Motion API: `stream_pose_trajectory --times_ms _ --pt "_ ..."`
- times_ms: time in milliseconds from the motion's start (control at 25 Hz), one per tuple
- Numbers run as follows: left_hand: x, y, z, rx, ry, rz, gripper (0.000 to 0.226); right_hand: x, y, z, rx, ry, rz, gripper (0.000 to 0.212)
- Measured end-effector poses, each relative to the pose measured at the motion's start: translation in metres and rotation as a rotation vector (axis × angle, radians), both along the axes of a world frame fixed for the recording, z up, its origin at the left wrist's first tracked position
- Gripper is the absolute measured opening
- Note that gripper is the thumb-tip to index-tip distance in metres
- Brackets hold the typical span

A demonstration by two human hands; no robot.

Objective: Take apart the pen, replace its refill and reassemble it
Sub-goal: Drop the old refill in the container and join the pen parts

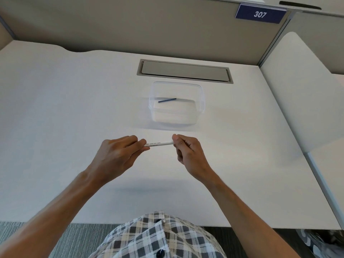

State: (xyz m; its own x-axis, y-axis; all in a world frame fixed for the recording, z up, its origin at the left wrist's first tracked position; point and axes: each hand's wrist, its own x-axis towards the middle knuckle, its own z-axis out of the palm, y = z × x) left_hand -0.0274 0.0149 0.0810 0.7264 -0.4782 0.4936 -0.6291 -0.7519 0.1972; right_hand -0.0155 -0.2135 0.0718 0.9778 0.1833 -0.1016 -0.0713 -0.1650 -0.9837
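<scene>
One white pen (160,143) lies level between both hands, nearer the person than the clear tub (201,108); the left hand (119,155) and the right hand (188,151) each pinch an end with curled fingers. One dark refill (167,100) lies inside that tub.

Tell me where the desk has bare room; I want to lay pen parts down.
Bare white desk left of the clear plastic box, and right of it toward the partition. Tighter between the box and the grey cable hatch.
</scene>
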Motion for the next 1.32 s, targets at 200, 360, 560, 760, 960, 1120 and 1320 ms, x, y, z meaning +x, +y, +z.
stream_pose_trajectory --times_ms 200,360,560,760,960,1120,1320 --pt "0.001 0.002 -0.001 -0.018 0.035 0.003 0.018 0.000 0.000 0.003 0.026 0.072 0.019 0.042" --pt "0.004 0.004 0.002 -0.154 0.141 0.024 0.023 -0.003 -0.003 0.004 -0.169 -0.130 -0.002 0.034" --pt "0.005 0.004 0.003 -0.198 0.187 0.014 0.026 0.001 -0.005 0.005 -0.280 -0.235 0.067 0.024" --pt "0.003 0.000 0.001 -0.228 0.178 -0.004 0.028 0.002 -0.005 0.005 -0.078 -0.093 0.071 0.034" --pt "0.000 -0.002 0.002 -0.071 0.062 0.024 0.021 0.005 -0.003 0.011 0.064 0.055 0.069 0.041" --pt "0.001 -0.004 0.003 -0.080 0.067 0.045 0.022 0.007 0.000 0.012 0.095 0.060 0.030 0.039" --pt "0.003 -0.008 0.005 -0.203 0.177 0.030 0.027 0.004 -0.005 0.009 -0.250 -0.239 -0.028 0.033"
